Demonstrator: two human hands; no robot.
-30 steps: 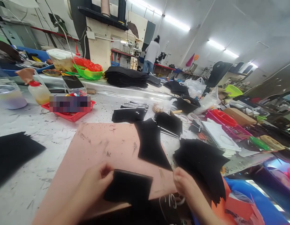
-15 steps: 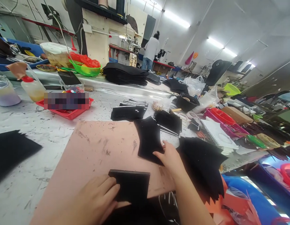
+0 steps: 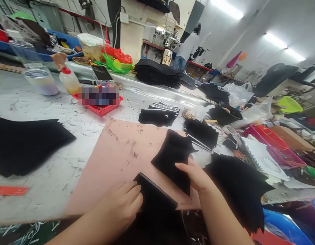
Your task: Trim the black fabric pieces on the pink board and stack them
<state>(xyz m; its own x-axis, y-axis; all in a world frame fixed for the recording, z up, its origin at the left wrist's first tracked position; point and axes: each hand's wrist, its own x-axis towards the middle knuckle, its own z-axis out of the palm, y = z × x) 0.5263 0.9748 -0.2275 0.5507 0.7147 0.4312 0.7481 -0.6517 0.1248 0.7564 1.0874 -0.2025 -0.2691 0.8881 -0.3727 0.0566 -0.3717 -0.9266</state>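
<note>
My left hand (image 3: 129, 202) is closed on the upper left corner of a black panel (image 3: 157, 200) with a straight, thick edge. That panel lies aslant at the near edge of a pinkish board (image 3: 121, 149), and its lower part merges with dark material below. Thumb on top, my right hand (image 3: 198, 175) grips the right side of a black cut piece (image 3: 172, 153) with curved sides; the fingers beneath are hidden. The cut piece lies over the board's right part, its near edge casting a shadow. Beside my right forearm is a fanned stack of black cut pieces (image 3: 236, 187).
Another black stack (image 3: 27, 143) lies at left, near an orange-red strip (image 3: 11, 190). Behind the board are two small piles of black pieces (image 3: 157, 116) (image 3: 200, 132), a red tray (image 3: 102, 110), a red-capped bottle (image 3: 70, 81) and a black bowl (image 3: 227, 117). A person (image 3: 186, 47) stands far back.
The view has swung left. The panel in my left hand has turned, its thick edge now sloping down to the right. The cut piece in my right hand has turned too, its near edge slanting more.
</note>
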